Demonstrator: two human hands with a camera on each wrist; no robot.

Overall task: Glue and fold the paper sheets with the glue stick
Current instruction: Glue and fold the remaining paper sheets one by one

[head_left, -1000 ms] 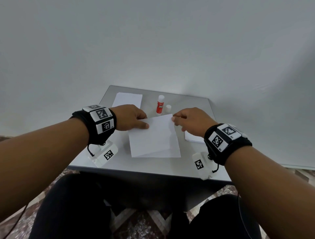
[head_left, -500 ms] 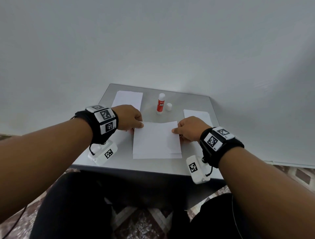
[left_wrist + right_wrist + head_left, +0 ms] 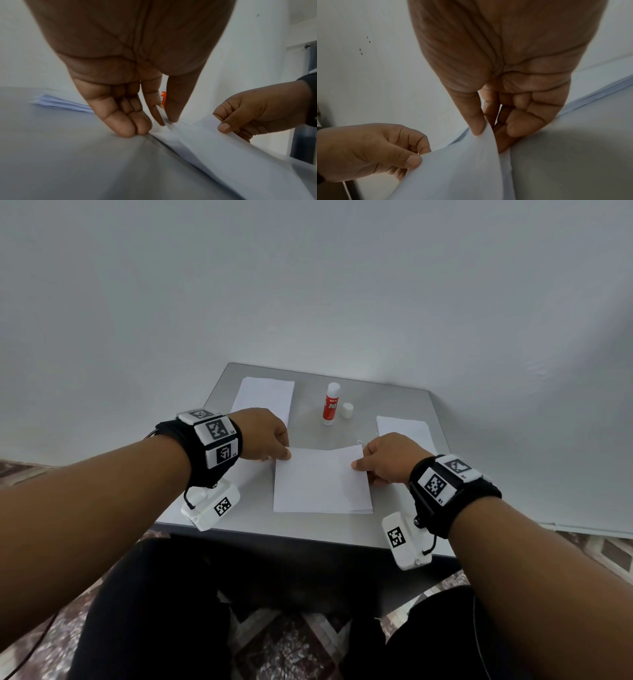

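A white paper sheet [image 3: 320, 482] lies folded over on the grey table [image 3: 308, 529], its top flap still lifted at the far edge. My left hand [image 3: 263, 436] pinches the flap's far left corner [image 3: 163, 119] between thumb and index finger. My right hand [image 3: 387, 457] pinches the far right corner [image 3: 485, 129] the same way. A red and white glue stick [image 3: 331, 404] stands uncapped behind the sheet, with its white cap [image 3: 347, 410] beside it on the right.
A stack of white sheets [image 3: 265, 398] lies at the back left of the table. Another pile of paper [image 3: 404, 429] lies at the right, partly behind my right hand. A white wall rises close behind the table. My dark trousers show below the front edge.
Both hands have drawn the sheet's far edge toward me and downward, so the flap now lies nearly flat over the lower half. The right hand moved back off the right pile.
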